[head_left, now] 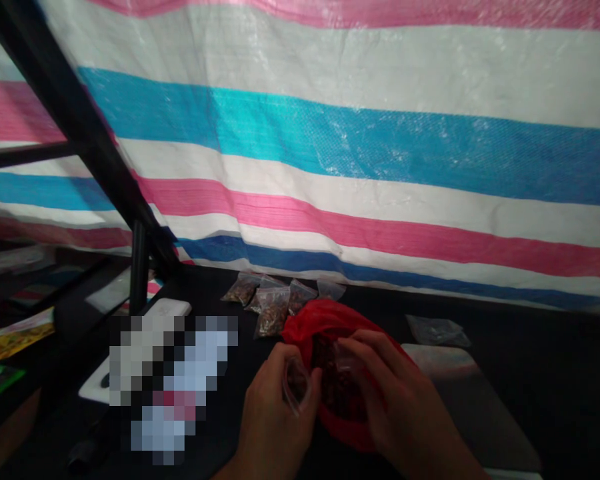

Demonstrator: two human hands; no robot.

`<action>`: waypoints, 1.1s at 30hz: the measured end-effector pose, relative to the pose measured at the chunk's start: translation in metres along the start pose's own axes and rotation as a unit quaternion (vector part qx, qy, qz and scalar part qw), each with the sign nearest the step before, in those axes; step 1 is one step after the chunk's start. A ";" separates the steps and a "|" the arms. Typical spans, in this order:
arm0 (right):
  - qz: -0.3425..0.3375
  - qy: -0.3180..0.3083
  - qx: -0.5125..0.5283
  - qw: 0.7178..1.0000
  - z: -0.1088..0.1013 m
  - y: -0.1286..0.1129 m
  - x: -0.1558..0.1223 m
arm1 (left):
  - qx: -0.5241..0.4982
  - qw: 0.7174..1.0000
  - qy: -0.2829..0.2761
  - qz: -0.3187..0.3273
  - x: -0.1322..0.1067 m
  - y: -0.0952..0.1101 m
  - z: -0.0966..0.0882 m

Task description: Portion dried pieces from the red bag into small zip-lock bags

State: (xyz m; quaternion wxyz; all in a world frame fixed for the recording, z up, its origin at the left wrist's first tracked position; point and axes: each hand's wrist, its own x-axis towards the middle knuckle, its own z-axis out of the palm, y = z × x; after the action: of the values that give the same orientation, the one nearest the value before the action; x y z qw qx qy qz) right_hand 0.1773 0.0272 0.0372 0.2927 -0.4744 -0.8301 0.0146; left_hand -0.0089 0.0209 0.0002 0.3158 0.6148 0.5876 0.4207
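Observation:
My left hand (277, 407) is wrapped round a small clear zip bag (298, 387), its mouth gaping upward. Just right of it, a red plastic bag (340, 320) lies open with small dark pieces (337, 393) inside. Over that opening, my right hand (395, 393) pinches a small clear plastic piece (349, 359); its exact kind is too dim to make out. Behind the red bag sit several filled zip bags (273, 310) with brownish contents.
A flat grey metal-topped plate (473, 393) lies at the right, with a flat clear bag (437, 331) behind it. White objects (173, 308), partly blurred out, lie at the left. A black frame post (80, 127) slants before a striped sheet (355, 140). Yellow packaging (20, 337) is far left.

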 end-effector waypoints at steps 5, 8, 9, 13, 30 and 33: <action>0.022 -0.063 -0.068 0.995 0.006 0.008 -0.005 | 0.028 0.998 0.048 -0.029 0.000 0.004 -0.003; 0.036 -0.072 -0.095 0.992 0.014 0.013 -0.009 | -0.029 0.998 0.018 -0.048 0.000 0.003 -0.002; 0.038 -0.076 -0.099 0.992 0.016 0.015 -0.010 | -0.057 0.996 -0.002 -0.062 0.000 0.002 -0.001; 0.036 -0.096 -0.086 0.991 0.028 0.020 -0.016 | -0.155 0.981 -0.067 -0.094 0.004 0.000 0.002; 0.193 -0.078 0.155 0.966 0.014 0.002 -0.002 | -0.215 0.974 -0.064 -0.021 0.009 0.004 -0.005; 0.149 -0.037 0.180 0.972 0.010 0.001 -0.003 | -0.188 0.979 -0.072 -0.033 0.010 0.006 -0.006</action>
State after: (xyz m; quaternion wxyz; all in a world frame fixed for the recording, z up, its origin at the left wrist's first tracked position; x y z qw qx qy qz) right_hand 0.1744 0.0282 0.0271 0.3368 -0.5312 -0.7441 0.2252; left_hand -0.0118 0.0298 0.0092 0.4808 0.5538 0.4936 0.4674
